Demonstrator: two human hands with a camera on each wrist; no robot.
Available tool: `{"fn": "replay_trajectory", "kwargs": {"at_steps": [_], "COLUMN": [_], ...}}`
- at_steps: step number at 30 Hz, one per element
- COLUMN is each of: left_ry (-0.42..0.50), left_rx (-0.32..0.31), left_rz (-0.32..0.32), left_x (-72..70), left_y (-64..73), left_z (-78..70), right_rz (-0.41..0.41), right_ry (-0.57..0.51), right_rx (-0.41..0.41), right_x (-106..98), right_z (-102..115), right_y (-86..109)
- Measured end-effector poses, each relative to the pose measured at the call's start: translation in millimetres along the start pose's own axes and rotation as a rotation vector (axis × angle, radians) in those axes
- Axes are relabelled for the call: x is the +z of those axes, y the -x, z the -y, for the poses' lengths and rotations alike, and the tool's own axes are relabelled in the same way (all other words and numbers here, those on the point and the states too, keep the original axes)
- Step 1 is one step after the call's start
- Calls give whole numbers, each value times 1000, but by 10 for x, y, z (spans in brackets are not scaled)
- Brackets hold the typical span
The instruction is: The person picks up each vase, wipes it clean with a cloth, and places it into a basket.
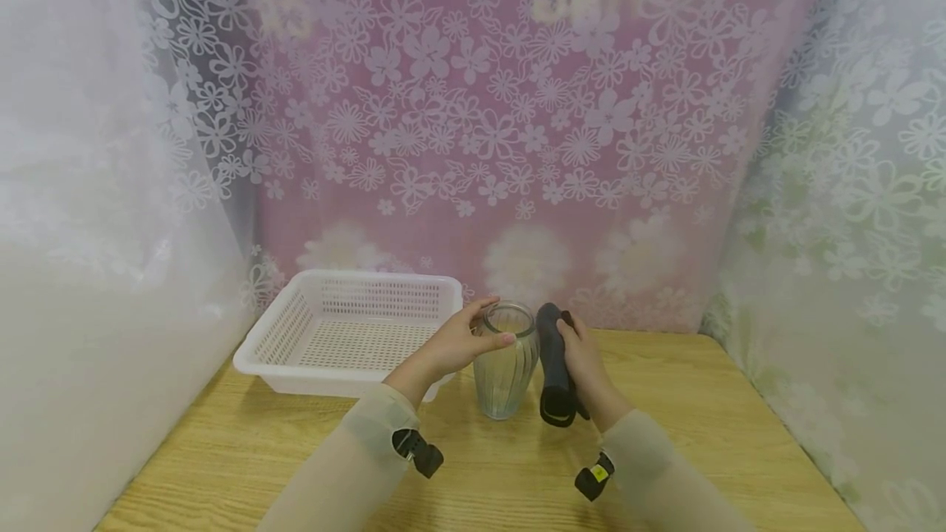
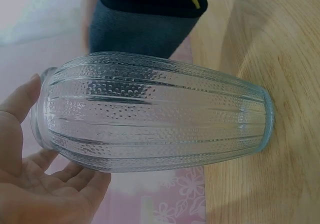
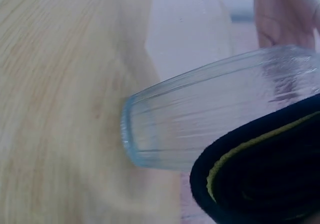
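A ribbed clear glass vase (image 1: 504, 380) stands upright on the table, to the right of the basket. My left hand (image 1: 452, 346) grips it around the neck, thumb at the near side of the rim and the other fingers round the far side. In my right hand (image 1: 589, 368) is a folded dark cloth (image 1: 553, 360) with a thick, rolled shape. The left wrist view shows that cloth (image 2: 145, 31) close beside the vase's upper body. Yellow edging shows in the folds of the cloth (image 3: 200, 181) in the right wrist view.
A white plastic basket (image 1: 369, 277) with slotted walls sits at the back left of the wooden table (image 1: 687, 450). Flower-patterned curtains (image 1: 480, 146) hang behind the table and on both sides. Each wrist carries a black strap.
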State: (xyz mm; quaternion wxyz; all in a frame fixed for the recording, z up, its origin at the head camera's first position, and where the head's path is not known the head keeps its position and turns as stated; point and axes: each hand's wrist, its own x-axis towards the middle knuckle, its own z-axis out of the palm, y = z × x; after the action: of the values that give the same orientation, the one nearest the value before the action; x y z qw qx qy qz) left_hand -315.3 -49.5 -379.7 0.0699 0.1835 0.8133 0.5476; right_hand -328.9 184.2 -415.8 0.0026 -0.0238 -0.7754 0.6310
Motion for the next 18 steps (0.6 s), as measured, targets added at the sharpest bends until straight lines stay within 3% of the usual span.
{"fn": "replay_trajectory", "kwargs": {"at_steps": [8, 18], "left_ry": [7, 14], "left_rx": [1, 1], "left_rz": [0, 5], "left_x": [0, 4], "left_y": [1, -6], "left_z": [-5, 7], "right_rz": [-13, -21], "right_ry": [-41, -90], "right_rx": [-58, -218], "right_x": [-31, -22], "right_z": [215, 326], "right_y": [109, 211]}}
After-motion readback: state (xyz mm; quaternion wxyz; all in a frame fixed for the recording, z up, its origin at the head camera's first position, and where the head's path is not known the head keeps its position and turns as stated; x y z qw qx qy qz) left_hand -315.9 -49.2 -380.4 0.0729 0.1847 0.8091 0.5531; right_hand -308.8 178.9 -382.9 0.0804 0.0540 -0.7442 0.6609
